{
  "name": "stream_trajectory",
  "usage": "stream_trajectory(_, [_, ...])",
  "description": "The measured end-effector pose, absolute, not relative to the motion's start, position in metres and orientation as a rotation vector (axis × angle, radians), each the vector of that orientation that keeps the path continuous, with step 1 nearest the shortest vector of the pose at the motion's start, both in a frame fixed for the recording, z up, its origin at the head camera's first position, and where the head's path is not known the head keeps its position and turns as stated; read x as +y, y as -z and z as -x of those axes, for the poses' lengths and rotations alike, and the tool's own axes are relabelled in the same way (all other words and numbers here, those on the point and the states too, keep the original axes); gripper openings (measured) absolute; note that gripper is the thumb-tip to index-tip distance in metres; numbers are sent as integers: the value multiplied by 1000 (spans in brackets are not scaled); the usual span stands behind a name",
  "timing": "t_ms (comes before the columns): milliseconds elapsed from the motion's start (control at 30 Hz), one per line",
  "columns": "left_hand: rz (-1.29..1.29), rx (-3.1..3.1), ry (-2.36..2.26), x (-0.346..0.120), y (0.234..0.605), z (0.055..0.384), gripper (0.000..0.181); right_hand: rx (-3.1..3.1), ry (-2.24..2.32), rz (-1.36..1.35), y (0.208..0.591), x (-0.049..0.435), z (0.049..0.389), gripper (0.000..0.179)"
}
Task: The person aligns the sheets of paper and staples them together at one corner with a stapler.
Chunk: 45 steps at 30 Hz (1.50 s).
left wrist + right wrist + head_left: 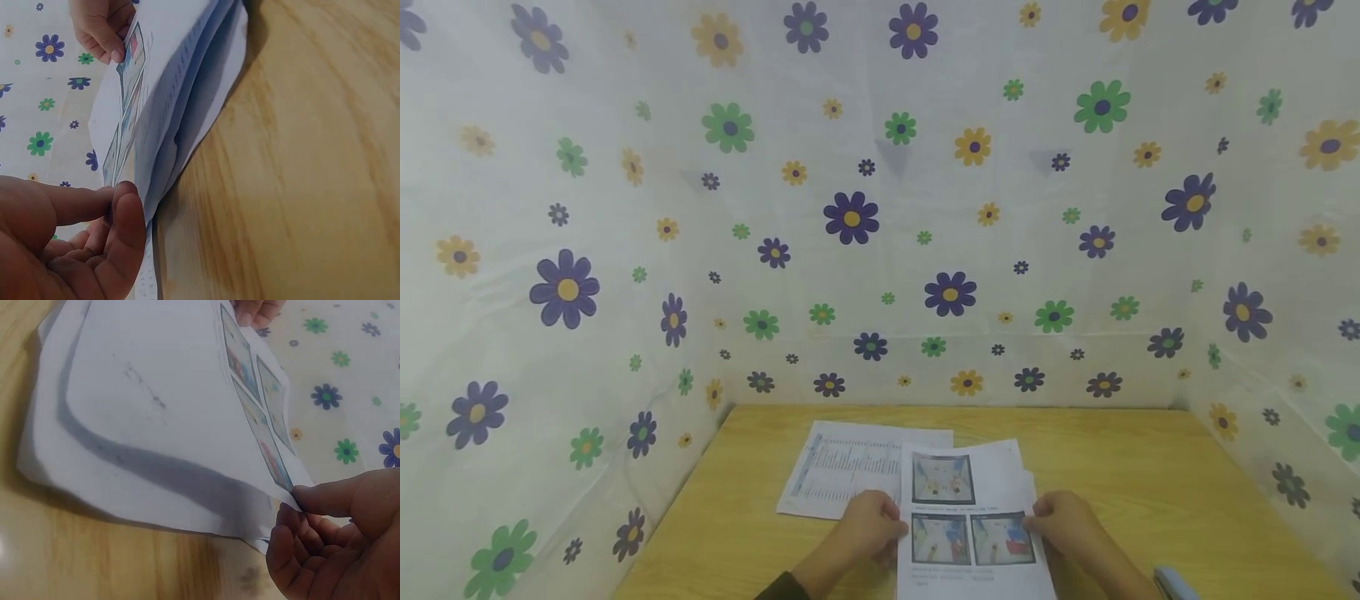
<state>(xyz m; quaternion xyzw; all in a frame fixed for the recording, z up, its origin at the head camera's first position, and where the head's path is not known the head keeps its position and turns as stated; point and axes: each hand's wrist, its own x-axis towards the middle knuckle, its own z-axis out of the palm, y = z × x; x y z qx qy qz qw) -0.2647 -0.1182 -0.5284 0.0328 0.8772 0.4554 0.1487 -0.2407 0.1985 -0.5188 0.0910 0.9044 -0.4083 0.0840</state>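
Both hands hold a small stack of printed paper sheets (955, 533) up over the front of the table. Three colour pictures and a few lines of text show on the top sheet. My left hand (867, 533) pinches the left edge between thumb and forefinger; in the left wrist view the left hand (81, 244) has its other fingers curled below. At the opposite edge my right hand (1067, 529) pinches the paper, and the right wrist view shows the right hand's thumb (331, 497) on top. The sheets (144, 412) bow and fan apart at their lower end.
Another printed sheet (842, 467) with a table of text lies on the wooden table (1120, 467), partly behind the held stack. A light blue object (1174, 583) is cut off at the bottom edge, right of my right forearm. Flower-patterned sheeting (850, 275) encloses the back and sides.
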Motion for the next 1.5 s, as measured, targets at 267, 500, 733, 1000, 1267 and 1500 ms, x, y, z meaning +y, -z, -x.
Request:
stream_trajectory(267, [-138, 2582, -1284, -110, 535, 259, 16, 2728, 1146, -255, 528, 201, 238, 18])
stream_trajectory(500, [-166, 2661, -1197, -105, 538, 257, 19, 2695, 1067, -337, 531, 196, 235, 18])
stream_trajectory(733, [-164, 2716, -1097, -104, 538, 258, 21, 2745, 981, -345, 529, 194, 235, 20])
stream_trajectory(1000, [-146, 2752, -1018, -108, 537, 255, 20, 2746, 989, -405, 528, 198, 235, 23])
stream_trajectory(1267, [-207, 2754, -1052, -108, 533, 253, 21, 2697, 1042, -414, 524, 199, 237, 28])
stream_trajectory(1500, [-184, 2716, -1066, -106, 534, 252, 21, 2678, 1044, -423, 525, 196, 238, 29])
